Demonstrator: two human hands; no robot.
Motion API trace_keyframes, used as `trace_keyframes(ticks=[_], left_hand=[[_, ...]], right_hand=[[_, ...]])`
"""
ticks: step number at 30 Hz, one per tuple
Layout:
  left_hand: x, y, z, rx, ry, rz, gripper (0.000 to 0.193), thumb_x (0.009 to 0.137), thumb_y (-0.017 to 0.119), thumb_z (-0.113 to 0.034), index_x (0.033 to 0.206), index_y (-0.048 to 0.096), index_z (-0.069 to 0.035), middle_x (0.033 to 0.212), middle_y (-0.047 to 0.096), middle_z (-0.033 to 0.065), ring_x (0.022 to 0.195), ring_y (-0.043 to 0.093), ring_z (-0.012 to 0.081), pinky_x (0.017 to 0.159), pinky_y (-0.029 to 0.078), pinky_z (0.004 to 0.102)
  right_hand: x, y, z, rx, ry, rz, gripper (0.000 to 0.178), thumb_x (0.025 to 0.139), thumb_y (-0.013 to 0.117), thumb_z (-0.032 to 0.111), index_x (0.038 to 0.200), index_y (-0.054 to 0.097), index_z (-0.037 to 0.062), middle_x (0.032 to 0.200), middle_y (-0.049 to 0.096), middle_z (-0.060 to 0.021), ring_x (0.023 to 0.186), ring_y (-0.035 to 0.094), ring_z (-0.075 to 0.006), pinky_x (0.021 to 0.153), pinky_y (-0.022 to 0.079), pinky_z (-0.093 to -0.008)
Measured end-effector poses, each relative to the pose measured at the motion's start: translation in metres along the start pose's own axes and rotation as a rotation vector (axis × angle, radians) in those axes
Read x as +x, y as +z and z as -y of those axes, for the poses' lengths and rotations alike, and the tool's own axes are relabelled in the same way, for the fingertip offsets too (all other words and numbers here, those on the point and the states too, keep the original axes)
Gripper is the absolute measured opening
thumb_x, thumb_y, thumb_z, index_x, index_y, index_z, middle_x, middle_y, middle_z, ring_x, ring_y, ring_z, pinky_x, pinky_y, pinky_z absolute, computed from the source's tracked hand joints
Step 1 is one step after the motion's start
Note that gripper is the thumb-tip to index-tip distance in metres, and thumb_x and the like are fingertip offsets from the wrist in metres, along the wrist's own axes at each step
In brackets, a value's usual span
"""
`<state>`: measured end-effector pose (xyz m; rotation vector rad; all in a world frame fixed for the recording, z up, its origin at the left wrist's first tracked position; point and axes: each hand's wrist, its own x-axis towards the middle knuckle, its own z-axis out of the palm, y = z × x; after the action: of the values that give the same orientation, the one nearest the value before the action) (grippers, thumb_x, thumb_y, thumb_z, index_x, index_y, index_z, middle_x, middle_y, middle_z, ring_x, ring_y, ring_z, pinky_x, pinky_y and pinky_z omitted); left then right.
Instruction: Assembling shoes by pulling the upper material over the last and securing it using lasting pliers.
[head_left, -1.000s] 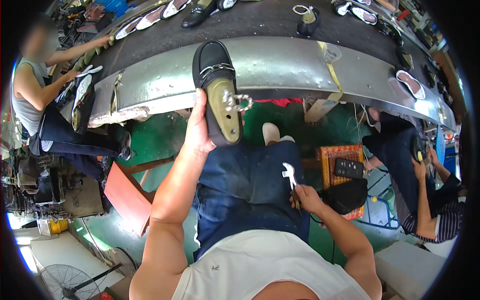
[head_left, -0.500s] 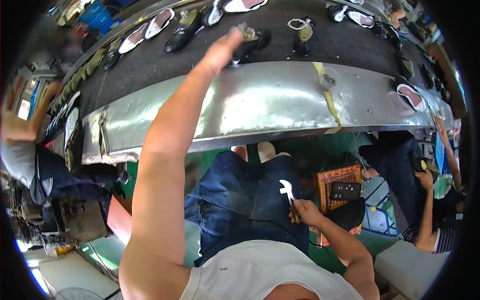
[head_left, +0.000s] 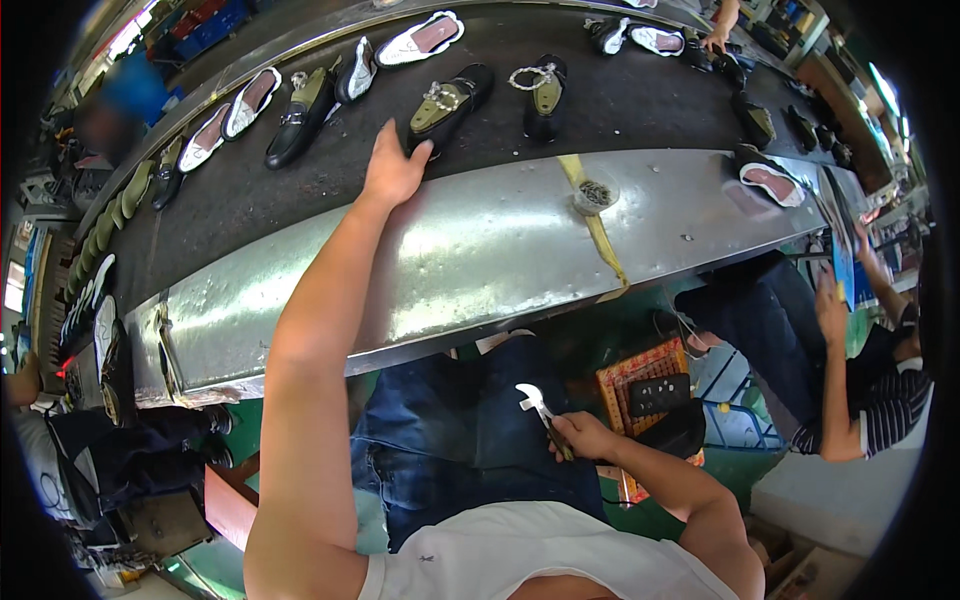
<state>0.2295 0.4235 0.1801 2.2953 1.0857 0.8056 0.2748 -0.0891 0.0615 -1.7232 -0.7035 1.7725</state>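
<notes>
The right grip (head_left: 585, 436) is closed around the handle of a hammer (head_left: 546, 416), held above the wearer's dark jeans (head_left: 430, 440); the fingers cover part of the handle. The left grip (head_left: 393, 172) is wide and holds nothing, thumb spread from the fingers, at the heel end of a black shoe (head_left: 456, 116) with an olive insert and a pale twisted loop on it. Whether the thumb touches the shoe is hard to tell.

That shoe lies on the dark top of the table (head_left: 340, 172). To its right is a similar black shoe (head_left: 547, 100) with a larger loop; to its left and beyond are black and white shoes, those toward the rim crowded and hard to separate. A clear cup (head_left: 597, 195) of small metal bits sits on the table's dented metal border, by a yellow strap (head_left: 604, 248). The border hides most of the wearer's feet.

Below, a black device (head_left: 658, 395) rests on a patterned seat (head_left: 615, 385) over the green floor (head_left: 245, 440). At right is a seated person in a striped sleeve (head_left: 893, 410), partly lost at the dark rim; another person at left is cut off.
</notes>
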Motion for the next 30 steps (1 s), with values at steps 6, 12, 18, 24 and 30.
trace_keyframes(ticks=[6,12,18,24,30], left_hand=[[-0.167,-0.07,0.01,-0.109,0.154,0.23,0.059,0.092,0.07,-0.022,0.142,0.048,0.001,0.153,0.043,0.0247,0.148,0.033,0.0377,0.121,0.029,0.0434],[-0.372,-0.107,-0.004,-0.192,0.294,-0.063,0.024,0.091,0.06,-0.001,0.114,0.065,0.002,0.116,0.069,0.0214,0.11,0.067,0.0325,0.097,0.051,0.0388],[-0.505,-0.046,0.135,0.176,-0.816,0.239,0.051,0.103,0.047,-0.043,0.125,0.063,0.001,0.118,0.065,0.0302,0.116,0.061,0.046,0.105,0.044,0.05],[-0.504,-0.101,0.077,0.434,-0.55,0.519,0.052,0.104,0.042,-0.044,0.117,0.067,0.0,0.114,0.068,0.0273,0.11,0.066,0.0426,0.096,0.052,0.0497],[-0.546,-0.174,0.057,0.602,-0.633,0.56,0.048,0.1,0.051,-0.045,0.11,0.072,-0.003,0.112,0.071,0.0229,0.108,0.068,0.038,0.092,0.054,0.0478]], right_hand=[[-0.011,0.004,-0.02,0.027,-0.01,0.017,0.048,0.11,0.035,0.037,0.099,0.062,-0.0016,0.084,0.07,-0.0104,0.068,0.07,-0.0184,0.064,0.056,-0.0332],[-0.032,0.021,-0.043,0.002,0.014,0.042,0.048,0.11,0.034,0.037,0.1,0.062,-0.0013,0.085,0.07,-0.0104,0.068,0.071,-0.0185,0.063,0.056,-0.0331],[-0.053,0.056,-0.058,-0.029,-0.008,0.055,0.048,0.111,0.034,0.036,0.1,0.062,-0.0016,0.085,0.07,-0.0103,0.067,0.07,-0.0189,0.062,0.055,-0.0325],[-0.07,0.07,-0.07,-0.043,-0.088,-0.056,0.032,0.102,0.059,0.03,0.094,0.061,-0.0001,0.083,0.069,-0.0085,0.068,0.069,-0.0165,0.064,0.054,-0.0323],[-0.092,0.072,-0.048,-0.404,-0.066,-0.006,0.023,0.095,0.069,0.023,0.091,0.061,0.0015,0.083,0.067,-0.0068,0.073,0.068,-0.0168,0.068,0.053,-0.0315]])
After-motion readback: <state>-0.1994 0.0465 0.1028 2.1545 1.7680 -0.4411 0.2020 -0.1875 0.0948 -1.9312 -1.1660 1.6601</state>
